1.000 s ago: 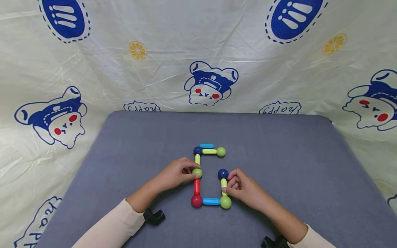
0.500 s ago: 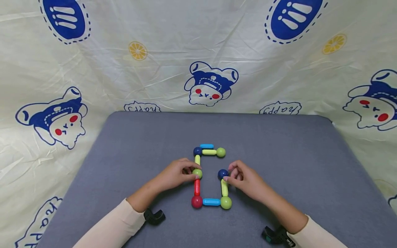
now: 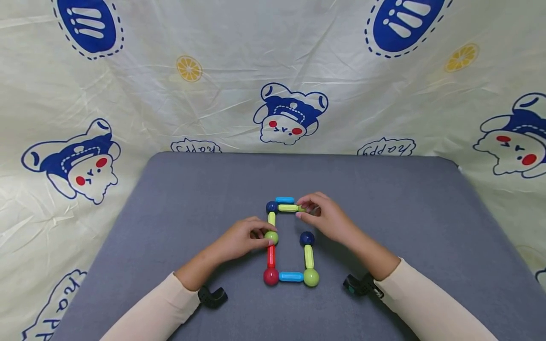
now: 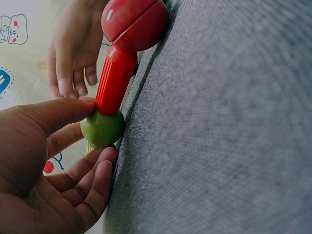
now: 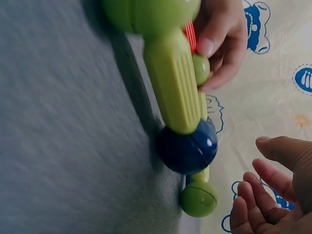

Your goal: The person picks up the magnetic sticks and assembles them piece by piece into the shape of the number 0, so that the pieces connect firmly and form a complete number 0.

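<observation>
Balls and rods of a magnetic building set form an outline with a gap at its right side. My left hand (image 3: 242, 240) pinches the green ball (image 3: 271, 237) between a yellow-green rod (image 3: 271, 219) and a red rod (image 3: 271, 257). My right hand (image 3: 328, 219) reaches to the far green ball (image 5: 199, 200), which it mostly hides in the head view. In the right wrist view, its fingers are spread and apart from that ball. Nearer me, a dark blue ball (image 3: 306, 238) tops another yellow-green rod (image 3: 309, 257).
A red ball (image 3: 270, 276), a blue rod (image 3: 291, 276) and a green ball (image 3: 311, 277) form the near side. Behind the far yellow-green rod (image 3: 287, 208) lies another blue rod (image 3: 285, 200), beside a dark blue ball (image 3: 272, 207). A printed curtain (image 3: 230, 109) hangs behind the grey table (image 3: 384, 199).
My right hand has left the dark blue ball and right-hand rod and moved away from me to the far green ball. The left hand stays on its green ball.
</observation>
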